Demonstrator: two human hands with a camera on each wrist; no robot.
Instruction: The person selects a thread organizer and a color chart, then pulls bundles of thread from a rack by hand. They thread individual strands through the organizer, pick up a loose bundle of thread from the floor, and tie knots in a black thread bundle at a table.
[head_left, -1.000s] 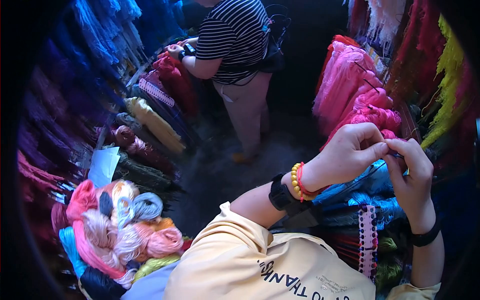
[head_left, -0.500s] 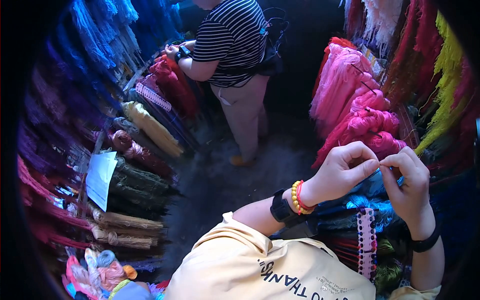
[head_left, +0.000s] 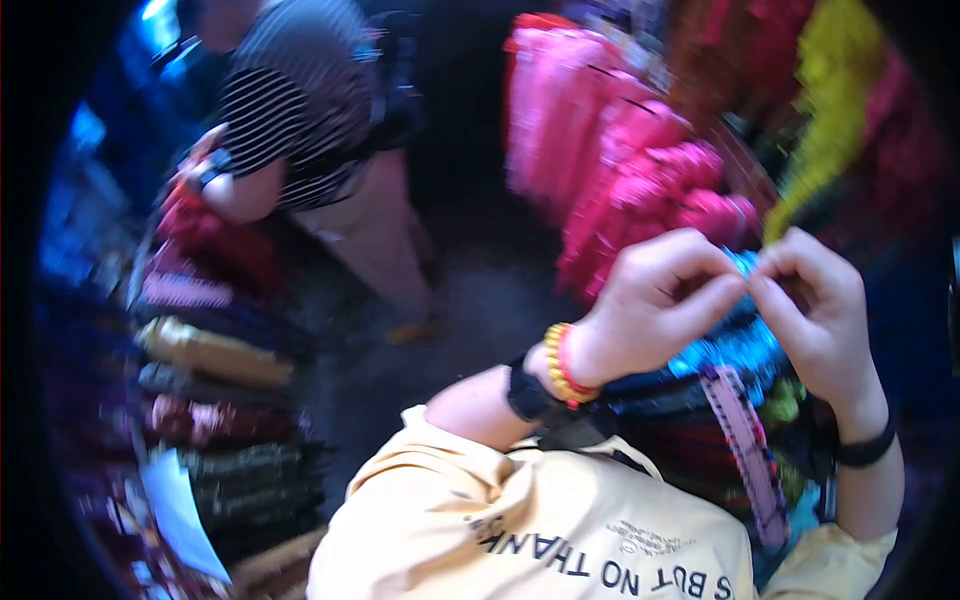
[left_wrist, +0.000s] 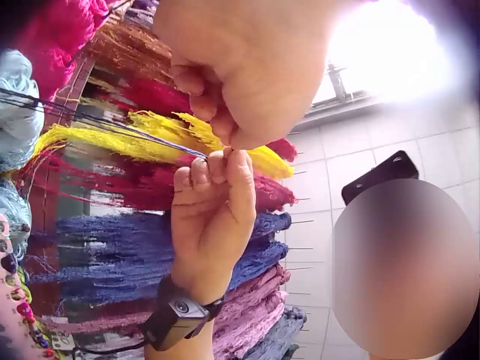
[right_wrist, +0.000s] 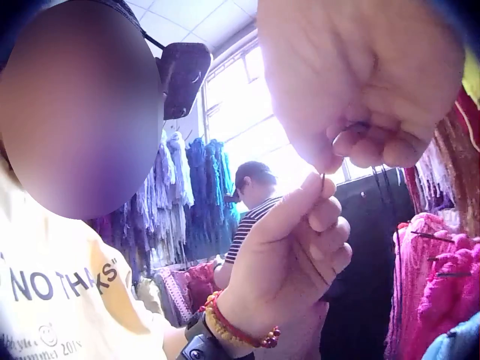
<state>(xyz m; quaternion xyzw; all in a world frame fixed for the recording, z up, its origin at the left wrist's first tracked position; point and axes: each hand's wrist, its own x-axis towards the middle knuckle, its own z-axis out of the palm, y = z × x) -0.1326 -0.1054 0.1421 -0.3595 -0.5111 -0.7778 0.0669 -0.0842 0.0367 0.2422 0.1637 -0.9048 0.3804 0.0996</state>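
Note:
My left hand (head_left: 650,300), with a yellow bead bracelet at its wrist, and my right hand (head_left: 815,310), with a black band, meet at their pinched fingertips in the head view. Thin dark thread (left_wrist: 176,145) runs from the left side of the left wrist view to the curled fingers of my right hand (left_wrist: 214,210). In the right wrist view a short dark strand (right_wrist: 323,180) stands between the thumb and forefinger of my left hand (right_wrist: 292,240). Above it, my right hand (right_wrist: 360,82) has its fingers curled, part of the thread hidden in them.
Pink skeins (head_left: 640,150) hang beyond my hands, blue yarn (head_left: 740,345) lies below them. A pink holed card (head_left: 745,450) is nearer my body. Across the aisle a person in a striped shirt (head_left: 265,110) stands at another yarn rack; a white sheet (head_left: 180,515) hangs lower left.
The head view has swung, so the person and racks sit further left and the multicoloured skeins at lower left are out of view. My hands sit slightly higher, fingertips still together.

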